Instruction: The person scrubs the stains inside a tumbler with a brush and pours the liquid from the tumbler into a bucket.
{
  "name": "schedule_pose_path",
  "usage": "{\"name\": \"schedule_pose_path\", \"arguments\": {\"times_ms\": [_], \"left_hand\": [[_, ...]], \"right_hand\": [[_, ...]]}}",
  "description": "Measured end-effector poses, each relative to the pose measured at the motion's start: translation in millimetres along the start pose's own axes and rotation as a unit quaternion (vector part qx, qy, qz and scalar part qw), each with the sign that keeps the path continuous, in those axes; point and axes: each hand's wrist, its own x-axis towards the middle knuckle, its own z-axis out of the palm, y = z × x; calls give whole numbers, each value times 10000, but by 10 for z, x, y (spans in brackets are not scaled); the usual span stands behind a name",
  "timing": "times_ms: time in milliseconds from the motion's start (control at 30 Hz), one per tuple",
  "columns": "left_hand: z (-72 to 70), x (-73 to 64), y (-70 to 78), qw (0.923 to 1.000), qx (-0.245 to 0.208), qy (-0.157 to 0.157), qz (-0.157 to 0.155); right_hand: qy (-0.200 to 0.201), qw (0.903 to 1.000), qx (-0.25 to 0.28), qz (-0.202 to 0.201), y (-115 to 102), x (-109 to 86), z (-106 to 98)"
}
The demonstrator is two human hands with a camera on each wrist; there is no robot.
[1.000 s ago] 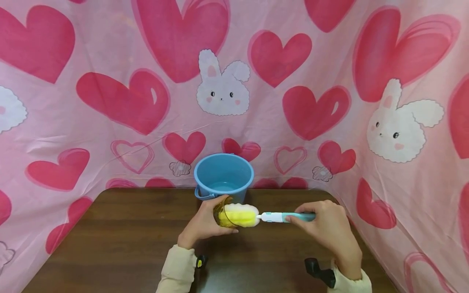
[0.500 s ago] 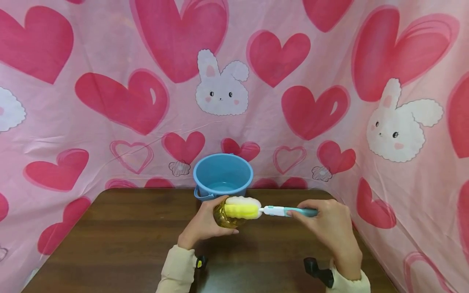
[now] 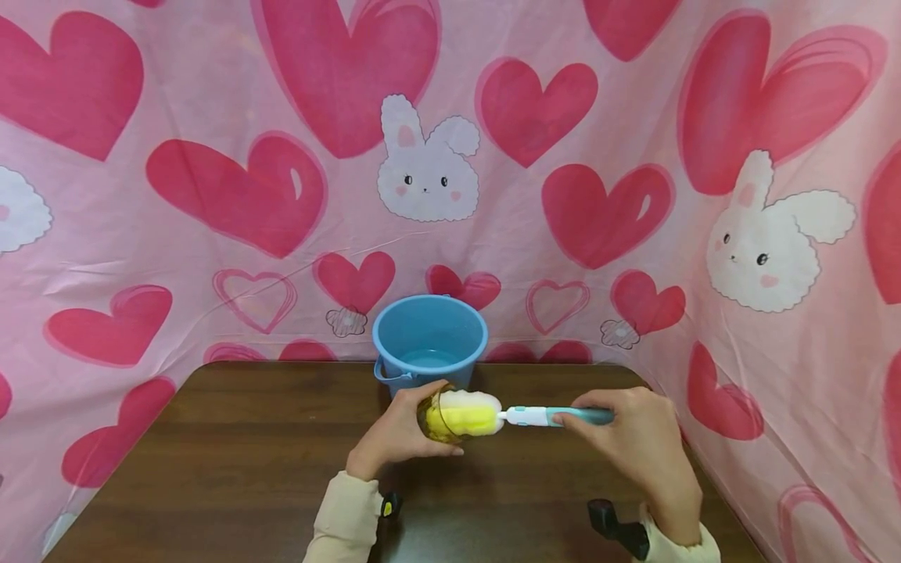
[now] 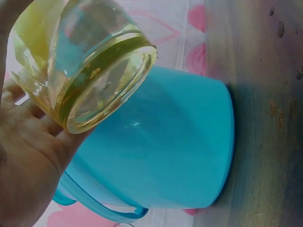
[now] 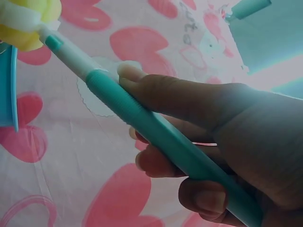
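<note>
Cream-sleeved, the left hand (image 3: 394, 432) curls round a tilted amber glass (image 3: 428, 418), its mouth facing right. Partly inside it sits the foam head (image 3: 475, 414) of a brush (image 3: 528, 416), gripped in the right hand (image 3: 637, 430). Holding the glass steady while twisting the brush should work best. Below lies the table (image 3: 246, 446); behind the glass, a bucket (image 3: 429, 332) probably limits forward room.

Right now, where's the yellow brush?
In the head view, the brush is low, right of centre, poking into the amber glass in the left hand and held by the right hand.
</note>
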Motion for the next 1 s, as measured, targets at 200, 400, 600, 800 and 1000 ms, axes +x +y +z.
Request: {"name": "schedule_pose_path", "arguments": {"times_ms": [200,400,600,800,1000], "left_hand": [[0,-1,-3,9999,-8,-110,-71],[-21,6,-5,9996,248,72,112],[-21,-10,2,9995,284,87,79],[-3,-16,20,9999,76,-74,-61],[-9,-23,22,9998,-4,-147,-109]], "right_hand": [[67,9997,-151,189,7,20,23],[-690,9949,-228,694,-3,17,-14],[-1002,9925,-84,688,-14,-7,-54],[-69,9999,-23,120,-3,-17,-19],[102,9992,-258,286,3,-11,-18]]}}
